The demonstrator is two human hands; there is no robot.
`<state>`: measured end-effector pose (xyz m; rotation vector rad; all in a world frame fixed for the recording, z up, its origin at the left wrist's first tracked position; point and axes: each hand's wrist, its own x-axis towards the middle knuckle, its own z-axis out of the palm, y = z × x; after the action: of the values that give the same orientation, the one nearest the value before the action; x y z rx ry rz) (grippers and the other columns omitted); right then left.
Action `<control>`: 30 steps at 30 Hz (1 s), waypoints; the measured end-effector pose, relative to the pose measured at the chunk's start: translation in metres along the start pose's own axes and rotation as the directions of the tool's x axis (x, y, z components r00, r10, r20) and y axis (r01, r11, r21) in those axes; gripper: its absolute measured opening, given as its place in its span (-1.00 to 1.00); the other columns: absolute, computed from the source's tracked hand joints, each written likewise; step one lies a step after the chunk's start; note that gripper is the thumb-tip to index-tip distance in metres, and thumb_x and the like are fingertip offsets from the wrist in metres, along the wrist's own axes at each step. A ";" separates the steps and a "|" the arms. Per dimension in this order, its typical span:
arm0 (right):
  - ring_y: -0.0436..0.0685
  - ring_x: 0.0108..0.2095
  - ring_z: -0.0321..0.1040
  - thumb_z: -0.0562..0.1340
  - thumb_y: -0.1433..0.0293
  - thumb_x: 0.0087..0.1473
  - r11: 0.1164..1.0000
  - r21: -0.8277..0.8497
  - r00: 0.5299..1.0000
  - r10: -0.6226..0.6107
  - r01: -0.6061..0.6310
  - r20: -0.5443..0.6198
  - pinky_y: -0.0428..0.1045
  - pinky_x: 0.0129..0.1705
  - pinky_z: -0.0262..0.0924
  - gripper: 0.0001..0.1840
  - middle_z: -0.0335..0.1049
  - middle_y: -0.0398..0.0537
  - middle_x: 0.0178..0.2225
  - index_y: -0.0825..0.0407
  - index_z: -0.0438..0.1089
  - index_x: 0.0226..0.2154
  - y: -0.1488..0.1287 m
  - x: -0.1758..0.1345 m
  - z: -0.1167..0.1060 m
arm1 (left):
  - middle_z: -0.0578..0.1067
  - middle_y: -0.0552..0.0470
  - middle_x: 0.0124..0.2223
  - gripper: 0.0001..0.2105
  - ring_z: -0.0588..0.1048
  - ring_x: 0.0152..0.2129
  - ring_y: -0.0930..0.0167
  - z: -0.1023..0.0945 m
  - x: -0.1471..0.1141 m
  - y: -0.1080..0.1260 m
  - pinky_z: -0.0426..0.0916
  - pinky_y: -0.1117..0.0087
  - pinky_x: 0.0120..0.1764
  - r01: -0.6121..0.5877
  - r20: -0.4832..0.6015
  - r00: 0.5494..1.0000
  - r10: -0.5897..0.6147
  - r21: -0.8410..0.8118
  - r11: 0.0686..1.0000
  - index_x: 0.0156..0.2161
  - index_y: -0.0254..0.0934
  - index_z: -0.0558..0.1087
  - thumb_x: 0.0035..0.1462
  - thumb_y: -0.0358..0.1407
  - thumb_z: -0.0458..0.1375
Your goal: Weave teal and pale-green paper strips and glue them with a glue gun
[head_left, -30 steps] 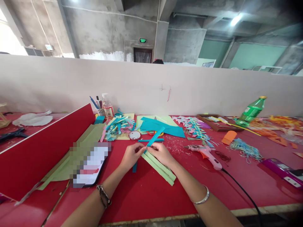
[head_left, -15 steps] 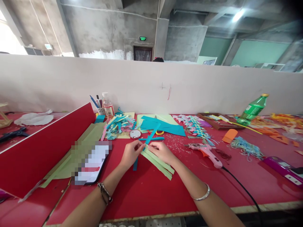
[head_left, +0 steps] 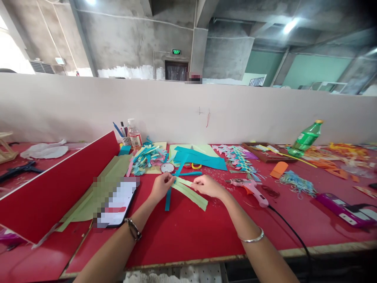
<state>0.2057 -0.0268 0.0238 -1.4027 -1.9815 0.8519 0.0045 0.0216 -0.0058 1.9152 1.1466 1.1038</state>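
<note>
Paper strips (head_left: pixel 191 195), frame centre; left hand (head_left: pixel 160 186) pinches their crossing, presumably to steady it; right hand (head_left: pixel 207 185) pinches a green one.

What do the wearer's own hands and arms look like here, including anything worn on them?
The left hand is ungloved, with a dark, stranded bracelet near the wrist. The right hand is also ungloved, with a slim, silver-coloured bangle around the forearm. No sleeves show.

I can't see where the blue paper strip (head_left: pixel 167 199) meets the pale green paper strips (head_left: pixel 192 194); the left hand (head_left: pixel 160 188) covers it. Blocky blur masks part of the smartphone (head_left: pixel 124 199). Below the tabletop's (head_left: pixel 182 241) front edge, something whitish (head_left: pixel 159 278) is cropped beyond telling.
</note>
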 end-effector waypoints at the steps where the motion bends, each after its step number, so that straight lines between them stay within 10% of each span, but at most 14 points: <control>1: -0.11 -0.71 -0.03 0.09 0.11 -0.08 1.000 -0.027 1.000 0.013 -0.013 -0.001 -0.15 -0.64 -0.21 -0.58 0.08 -0.27 -0.76 0.06 0.16 -0.73 0.000 -0.004 -0.004 | 0.14 0.22 -0.68 -0.71 0.13 -0.71 0.56 0.000 0.001 0.000 0.01 0.54 -0.61 0.008 0.001 1.000 -0.008 0.002 1.000 -0.59 -0.28 0.20 -0.05 -0.09 0.00; 8: -0.03 -0.70 0.12 0.06 0.22 -0.02 0.970 -0.203 0.988 0.115 -0.133 -0.100 -0.11 -0.59 -0.10 -0.64 0.18 -0.18 -0.78 0.04 0.20 -0.71 -0.003 -0.038 -0.022 | 0.13 0.21 -0.68 -0.73 0.15 -0.71 0.54 0.003 -0.004 0.002 -0.02 0.53 -0.61 0.098 -0.019 0.995 -0.097 0.058 0.994 -0.61 -0.27 0.20 -0.10 -0.12 0.02; 13: 0.19 -0.23 0.28 0.04 0.30 0.02 0.904 -0.405 0.885 -0.072 -0.137 -0.460 0.02 -0.27 0.10 -0.72 0.35 0.08 -0.26 0.05 0.29 -0.22 -0.027 -0.059 -0.007 | 0.20 0.18 -0.68 -0.75 0.21 -0.69 0.52 0.013 -0.026 0.011 0.01 0.54 -0.61 0.158 -0.039 0.987 -0.154 0.134 0.978 -0.60 -0.28 0.25 -0.05 -0.16 -0.01; 19: 0.22 -0.01 0.12 0.14 0.31 -0.03 0.878 -0.458 0.954 -0.241 0.136 -0.179 0.13 -0.03 0.07 -0.46 0.19 0.04 -0.05 -0.05 0.05 0.04 -0.043 -0.067 0.048 | 0.35 0.11 -0.59 -0.79 0.31 -0.63 0.48 0.019 -0.049 0.027 0.05 0.53 -0.58 0.185 -0.048 0.983 -0.179 0.301 0.936 -0.55 -0.27 0.32 0.00 -0.23 -0.01; 30: 0.17 0.00 0.13 0.09 0.39 0.01 0.915 -0.400 0.984 -0.114 0.050 -0.138 0.24 0.06 -0.13 -0.61 0.22 -0.01 -0.04 -0.08 0.12 -0.05 -0.023 -0.066 0.070 | 0.47 0.06 -0.50 -0.84 0.43 -0.50 0.41 0.010 -0.071 0.039 0.16 0.49 -0.46 0.148 0.023 0.979 -0.204 0.607 0.781 -0.49 -0.23 0.39 0.02 -0.24 0.04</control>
<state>0.1587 -0.1079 -0.0089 -1.5351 -2.1479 0.2942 0.0088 -0.0598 -0.0016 2.2277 1.7409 0.5683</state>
